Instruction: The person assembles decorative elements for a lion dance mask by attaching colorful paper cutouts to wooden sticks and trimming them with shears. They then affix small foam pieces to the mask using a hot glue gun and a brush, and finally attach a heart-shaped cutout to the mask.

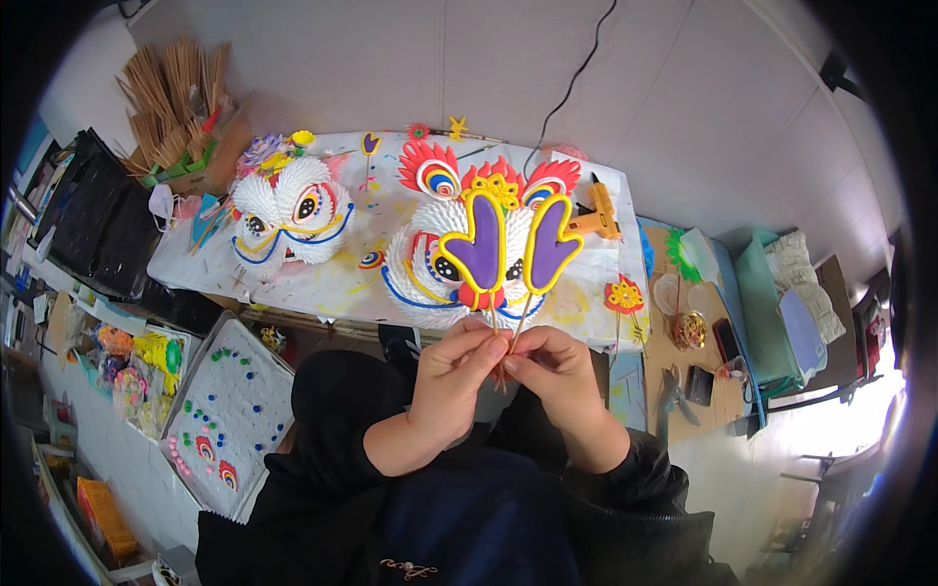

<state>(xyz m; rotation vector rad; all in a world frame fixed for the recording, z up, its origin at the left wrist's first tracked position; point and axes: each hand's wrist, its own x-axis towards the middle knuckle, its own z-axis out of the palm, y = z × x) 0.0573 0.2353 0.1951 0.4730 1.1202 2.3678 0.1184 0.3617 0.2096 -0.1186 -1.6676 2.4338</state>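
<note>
Two flat purple pieces with yellow rims, the left piece (479,252) and the right piece (549,256), stand upright side by side on thin wooden sticks. My left hand (447,376) pinches the sticks low down between thumb and fingers. Close beside it, my right hand (562,371) pinches them too, and the sticks come together at my fingertips. Behind the pieces, a white lion-dance head (405,256) with red, flame-edged ears lies on the table, its face partly hidden. A smaller white lion head (293,210) with blue and yellow trim sits to the left.
A yellow glue gun (604,210) lies at the table's right end, near a red-and-yellow ornament (623,293) on sticks. Pliers (674,400) rest on the side board. Bamboo sticks (171,98) fill a box at back left. A tray (230,405) of small coloured bits lies left.
</note>
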